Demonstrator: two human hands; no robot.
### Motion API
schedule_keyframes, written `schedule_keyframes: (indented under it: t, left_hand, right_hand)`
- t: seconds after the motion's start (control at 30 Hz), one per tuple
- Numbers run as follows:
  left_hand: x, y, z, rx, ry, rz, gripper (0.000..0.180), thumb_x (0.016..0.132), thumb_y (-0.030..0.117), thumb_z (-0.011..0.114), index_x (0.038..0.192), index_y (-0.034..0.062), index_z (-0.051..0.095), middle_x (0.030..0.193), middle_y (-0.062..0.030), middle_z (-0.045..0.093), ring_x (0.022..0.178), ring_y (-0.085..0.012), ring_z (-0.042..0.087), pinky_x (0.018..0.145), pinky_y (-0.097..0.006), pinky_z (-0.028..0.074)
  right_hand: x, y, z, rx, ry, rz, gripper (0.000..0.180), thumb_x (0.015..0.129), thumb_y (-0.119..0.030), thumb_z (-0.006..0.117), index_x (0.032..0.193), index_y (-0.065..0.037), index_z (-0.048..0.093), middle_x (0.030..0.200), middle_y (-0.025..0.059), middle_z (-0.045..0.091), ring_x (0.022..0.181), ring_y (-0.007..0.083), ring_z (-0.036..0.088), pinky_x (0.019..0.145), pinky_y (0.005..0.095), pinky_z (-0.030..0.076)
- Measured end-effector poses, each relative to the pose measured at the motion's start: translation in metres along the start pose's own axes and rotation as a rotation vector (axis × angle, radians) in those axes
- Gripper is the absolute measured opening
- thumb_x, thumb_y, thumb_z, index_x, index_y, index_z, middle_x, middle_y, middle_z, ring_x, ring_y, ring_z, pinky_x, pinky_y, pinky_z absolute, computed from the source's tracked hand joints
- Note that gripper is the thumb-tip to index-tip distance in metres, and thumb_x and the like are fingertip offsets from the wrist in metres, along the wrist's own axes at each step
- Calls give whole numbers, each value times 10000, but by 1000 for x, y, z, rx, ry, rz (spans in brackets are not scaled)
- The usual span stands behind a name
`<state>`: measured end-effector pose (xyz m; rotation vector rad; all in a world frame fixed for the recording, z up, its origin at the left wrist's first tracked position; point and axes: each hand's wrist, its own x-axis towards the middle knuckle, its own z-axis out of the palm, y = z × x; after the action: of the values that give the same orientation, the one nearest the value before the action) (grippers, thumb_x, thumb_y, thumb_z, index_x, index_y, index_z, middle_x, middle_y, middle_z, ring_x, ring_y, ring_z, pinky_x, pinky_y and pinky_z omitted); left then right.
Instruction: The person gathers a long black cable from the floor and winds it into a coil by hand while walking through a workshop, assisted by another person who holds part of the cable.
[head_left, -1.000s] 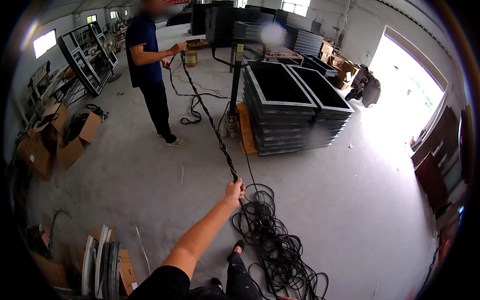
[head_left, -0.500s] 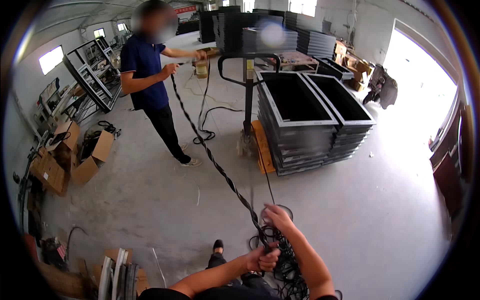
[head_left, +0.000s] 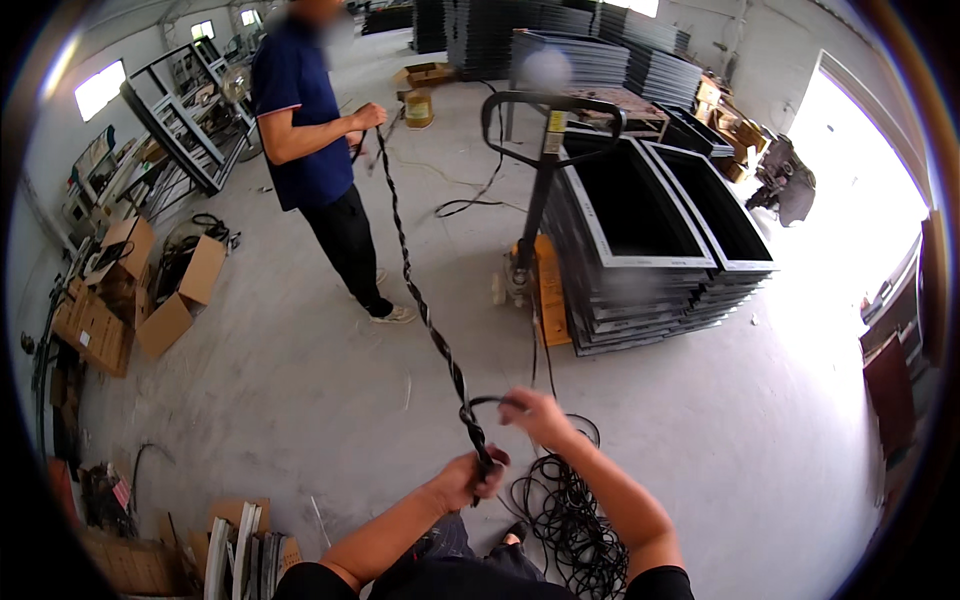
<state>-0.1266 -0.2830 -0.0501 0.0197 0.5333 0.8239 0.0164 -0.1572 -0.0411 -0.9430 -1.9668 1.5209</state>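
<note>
A twisted black cable bundle (head_left: pixel 432 335) runs taut from my hands to a co-worker's hand (head_left: pixel 369 117) on the far left. My left hand (head_left: pixel 470 477) is closed around its near end. Just to the right, my right hand (head_left: pixel 537 416) grips a single black cable strand (head_left: pixel 485 401) that loops off the bundle; its fingers are slightly smeared by motion. Below it, a tangled heap of black cable (head_left: pixel 570 525) lies on the floor beside my foot.
Ahead to the right, a hand pallet truck (head_left: pixel 546 180) stands by stacked dark frames (head_left: pixel 640 290). Open cardboard boxes (head_left: pixel 182 310) sit at left, and metal profiles (head_left: pixel 235 550) at lower left. A yellowish bucket (head_left: pixel 418 108) stands behind the co-worker.
My left hand has moved left and up with the bundle. My right hand now draws a strand out in a loop beside it. The co-worker's outstretched arm has come back in.
</note>
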Motion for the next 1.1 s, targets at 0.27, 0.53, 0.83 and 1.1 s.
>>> schedule_keyframes:
  t: [0.27,0.53,0.83,1.1]
  left_hand:
    - [-14,87,3,541,374,658,250,898,276,497,991,47,461,680,-37,518,549,-112,463,486,-247,350]
    - [-13,104,-28,483,293,437,297,899,341,495,945,48,503,674,4,485,542,-59,404,462,-189,304]
    - [-13,97,-19,184,-28,241,399,860,477,493,894,81,472,563,26,392,446,-53,295,387,-199,223]
    - [-4,114,-21,622,441,619,321,883,372,513,787,66,499,611,-16,508,483,-70,458,396,-203,311]
  right_hand:
    - [35,-75,-9,-369,-140,-59,215,800,-240,619,895,-47,610,679,127,574,612,228,555,586,312,443]
    - [16,-87,-53,-101,-5,12,79,741,-34,667,791,9,624,732,26,543,699,118,518,626,242,412]
    - [12,-87,-50,-113,78,30,100,727,-79,686,763,-3,631,720,30,546,691,124,500,608,252,386]
    - [4,-110,-14,-396,-210,-118,156,701,-145,707,771,-28,632,671,76,533,635,238,524,558,324,409]
